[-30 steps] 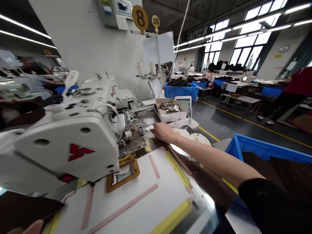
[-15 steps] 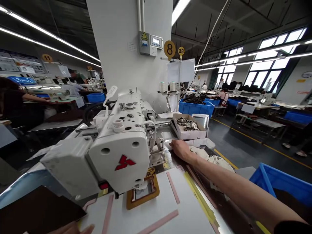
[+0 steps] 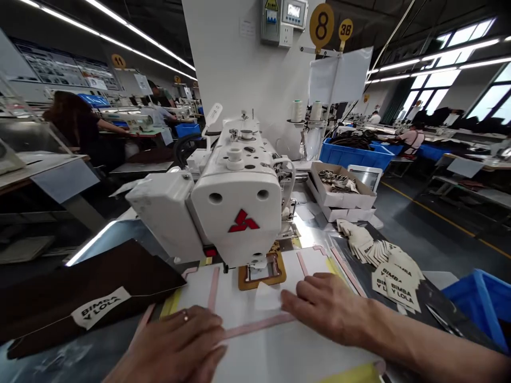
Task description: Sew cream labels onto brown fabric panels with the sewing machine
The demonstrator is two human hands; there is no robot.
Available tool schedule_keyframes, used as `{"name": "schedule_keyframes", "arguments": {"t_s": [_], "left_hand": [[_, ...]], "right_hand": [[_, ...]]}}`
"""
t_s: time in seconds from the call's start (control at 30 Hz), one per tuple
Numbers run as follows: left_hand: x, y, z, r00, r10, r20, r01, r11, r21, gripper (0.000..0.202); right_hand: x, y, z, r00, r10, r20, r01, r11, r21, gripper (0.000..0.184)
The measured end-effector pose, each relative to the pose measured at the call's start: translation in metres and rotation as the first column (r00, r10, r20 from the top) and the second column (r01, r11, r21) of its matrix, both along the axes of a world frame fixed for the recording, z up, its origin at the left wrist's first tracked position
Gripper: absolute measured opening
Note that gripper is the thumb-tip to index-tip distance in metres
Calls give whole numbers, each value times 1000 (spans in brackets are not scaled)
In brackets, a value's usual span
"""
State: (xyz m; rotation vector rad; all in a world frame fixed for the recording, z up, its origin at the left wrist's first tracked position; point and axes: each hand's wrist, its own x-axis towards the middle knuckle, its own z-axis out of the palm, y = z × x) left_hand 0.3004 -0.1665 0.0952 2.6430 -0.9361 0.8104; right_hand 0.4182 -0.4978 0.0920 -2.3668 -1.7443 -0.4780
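Note:
My right hand (image 3: 323, 306) lies on the white jig board (image 3: 295, 271), its fingertips against a small white label (image 3: 267, 296). My left hand (image 3: 171, 346), with a ring on one finger, rests on the board's near edge and holds nothing. A pink strip (image 3: 255, 328) runs between my hands. To the left lies a dark brown panel (image 3: 67, 303) with a cream BIMBA Y LOLA label (image 3: 100, 307). Further cream labels (image 3: 393, 271) lie fanned out right of my right hand. Above the board stands a white sewing machine (image 3: 239, 202), its brown clamp frame (image 3: 261, 272) low on the board.
A cardboard tray of metal-toned pieces (image 3: 337, 183) stands behind the labels. Small scissors (image 3: 443, 321) lie at the right, beside a blue crate (image 3: 479, 300). Another blue crate (image 3: 355, 155) holds dark material. Co-workers (image 3: 75, 114) sit at machines to the left.
My right hand has come back from the label pile to the board, and my left hand has moved onto the board. The view has swung left and levelled. The labels and brown panel now show fully.

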Motion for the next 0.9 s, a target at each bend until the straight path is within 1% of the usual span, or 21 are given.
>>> {"name": "schedule_keyframes", "arguments": {"t_s": [0.03, 0.07, 0.13, 0.2, 0.23, 0.3, 0.37, 0.4, 0.43, 0.5, 0.57, 0.63, 0.73, 0.8, 0.9], "left_hand": [[-1, -8, -1, 999, -35, 1, 35, 999, -8, 26], [-1, -16, -2, 997, -69, 20, 69, 998, -7, 27], [1, -27, -4, 993, -105, 51, 103, 994, 41, 29], [3, -30, -7, 995, -97, 14, 95, 989, 117, 32], [4, -30, -8, 996, -83, -26, 86, 985, 149, 38], [6, -27, -10, 993, -85, -86, 100, 978, 184, 60], [9, -25, -13, 990, -98, -98, 115, 976, 186, 79], [10, -24, -14, 990, -98, -97, 115, 976, 184, 85], [12, -23, -16, 991, -92, -94, 108, 977, 186, 89], [16, -22, -18, 994, -71, -83, 87, 973, 212, 94], [20, -21, -18, 995, -69, -67, 85, 960, 266, 98], [24, -20, -18, 997, -60, -45, 71, 947, 313, 99], [27, -19, -19, 1000, -20, -20, 26, 932, 362, 97], [27, -18, -20, 1000, -8, -16, 14, 919, 394, 98], [25, -17, -24, 1000, 6, -5, -4, 912, 410, 98]], "right_hand": [[-5, 8, 0, 999, 39, 8, -39, 999, -36, 21], [-8, 14, 0, 999, 51, 4, -51, 997, -63, 21], [-12, 21, -1, 1000, 21, -9, -21, 999, -47, 22], [-17, 24, -6, 1000, -9, 1, 9, 999, 50, 28], [-20, 24, -10, 1000, -20, 5, 19, 993, 114, 31], [-28, 24, -19, 1000, -26, 8, 24, 972, 235, 44], [-33, 24, -27, 1000, -18, 13, 13, 957, 290, 59], [-34, 24, -30, 1000, -17, 10, 13, 959, 282, 63], [-34, 24, -31, 1000, -17, -7, 18, 969, 248, 63], [-31, 23, -31, 997, -20, -68, 30, 988, 150, 63], [-26, 22, -28, 992, -22, -120, 33, 995, 90, 72], [-22, 21, -23, 987, -6, -163, 10, 1000, 22, 82], [-20, 20, -17, 975, -19, -223, -3, 996, -94, 83], [-20, 21, -16, 967, -40, -253, 10, 993, -119, 86], [-20, 23, -17, 958, -42, -284, 15, 995, -98, 91]]}}
